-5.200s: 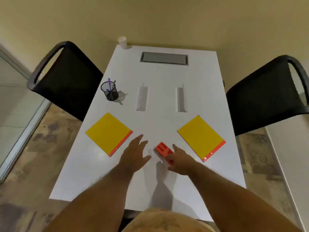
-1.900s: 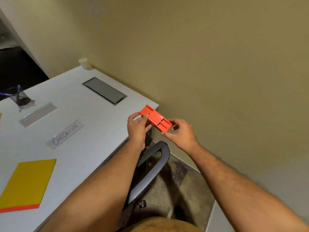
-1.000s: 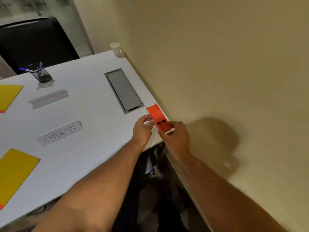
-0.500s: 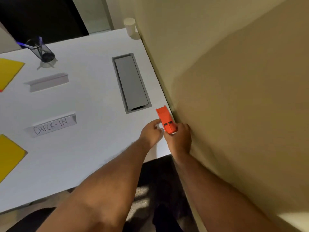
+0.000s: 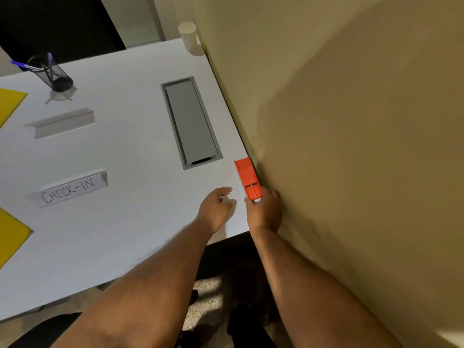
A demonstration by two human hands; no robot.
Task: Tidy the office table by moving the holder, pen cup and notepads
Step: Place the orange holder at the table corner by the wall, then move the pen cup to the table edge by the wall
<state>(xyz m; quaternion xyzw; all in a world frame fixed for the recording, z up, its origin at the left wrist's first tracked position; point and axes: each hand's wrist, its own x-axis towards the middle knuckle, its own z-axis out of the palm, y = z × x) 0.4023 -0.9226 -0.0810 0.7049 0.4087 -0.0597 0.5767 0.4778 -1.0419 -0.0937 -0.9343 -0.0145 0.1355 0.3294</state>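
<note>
The orange holder [image 5: 248, 176] lies flat on the white table [image 5: 130, 222], tight against the wall at the table's right edge. My right hand [image 5: 263, 212] pinches its near end between thumb and fingers. My left hand [image 5: 216, 208] hovers just left of it, fingers loosely curled, holding nothing. The black mesh pen cup [image 5: 50, 72] with a blue pen stands at the far left. Two yellow notepads show partly at the left edge, one [image 5: 10, 101] farther and one [image 5: 11, 234] nearer.
A grey cable hatch [image 5: 190, 121] is set into the table beside the holder. Two folded paper signs lie on the table, one blank [image 5: 62, 123], one reading CHECK-IN [image 5: 69, 189]. A white paper cup [image 5: 188, 36] stands at the far corner. The wall [image 5: 351, 146] bounds the right side.
The holder was lifted from the table's front, carried in both hands to the corner by the wall and set down flat. My left hand has come off it.
</note>
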